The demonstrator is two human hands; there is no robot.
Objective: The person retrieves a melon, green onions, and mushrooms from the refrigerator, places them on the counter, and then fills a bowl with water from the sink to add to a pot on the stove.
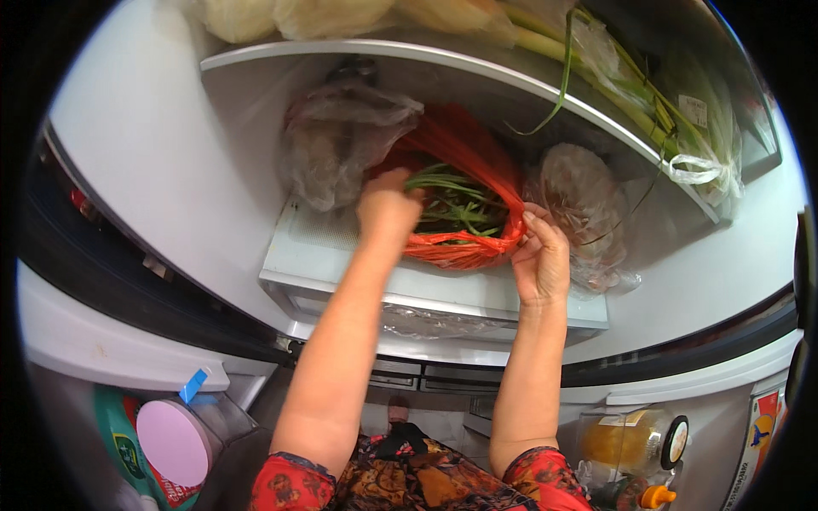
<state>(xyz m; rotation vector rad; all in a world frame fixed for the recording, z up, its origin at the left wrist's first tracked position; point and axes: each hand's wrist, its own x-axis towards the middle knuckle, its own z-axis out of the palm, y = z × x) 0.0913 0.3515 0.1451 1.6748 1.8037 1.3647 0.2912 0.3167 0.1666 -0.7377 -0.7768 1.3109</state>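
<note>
A red plastic bag (pixel 473 150) lies open on the lower shelf of a refrigerator, with long green bean-like vegetables (pixel 463 207) inside. My left hand (pixel 390 201) reaches into its mouth, fingers curled around some of the green stems at the left end. At the other side, my right hand (pixel 543 252) pinches the bag's rim between thumb and fingers. Left of the red bag sits a clear plastic bag (pixel 339 140) whose contents are hard to make out. Another knotted clear bag (pixel 581 204) rests just beyond my right hand.
A glass shelf edge (pixel 383 48) curves overhead, carrying bagged produce and long leafy stalks (pixel 639 96) that droop over it. Below is a drawer front (pixel 441 319). Open doors flank me, holding a lilac-lidded container (pixel 174 442), a jar (pixel 629 441) and an orange-capped bottle (pixel 655 497).
</note>
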